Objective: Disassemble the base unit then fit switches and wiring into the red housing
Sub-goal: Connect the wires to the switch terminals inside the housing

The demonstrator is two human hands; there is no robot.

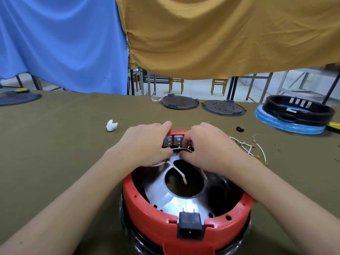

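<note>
The round red housing (145,205) stands upside down on the table in front of me, with a black power socket (190,228) in its near rim. Two grey switches (173,141) sit side by side in its far rim. My left hand (147,142) grips that far rim beside the switches. My right hand (206,144) pinches a white wire (181,148) just below the switches. Another white wire with a brass terminal (184,179) hangs loose over the round opening in the silver plate (176,202) inside.
Loose white wires with brass terminals (248,147) lie right of the housing. Two dark round plates (179,102) (223,108) lie at the far edge, a black ring on a blue disc (297,112) at far right. A white crumpled scrap (111,125) lies to the left.
</note>
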